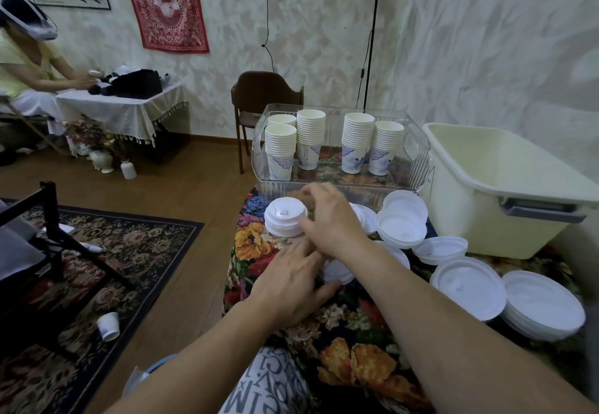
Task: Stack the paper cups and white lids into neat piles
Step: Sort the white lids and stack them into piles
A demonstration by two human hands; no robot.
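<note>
Right hand (327, 219): fingers curled at the rim of the short pile of white plastic dome lids (286, 216); firm grip cannot be confirmed.
Left hand (291, 281): spread flat on the floral-clothed bench (356, 365), holding nothing.
Paper cups: printed white paper cup stacks (311, 136) upright in the clear plastic tray (418, 157).
Risk: crossed forearms may sweep the loose upturned white lids (402, 227); pile near the bench edge could topple.

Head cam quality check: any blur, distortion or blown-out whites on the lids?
Head view: the right hand is motion-blurred at the fingertips, beside the dome-up lid pile; the left hand is sharper. Wide-angle bending curves the cream tub and the walls. The upturned lids are near blown out, with little inner detail. The clear tray shows slight glare. Lighting is soft and shadows weak.
</note>
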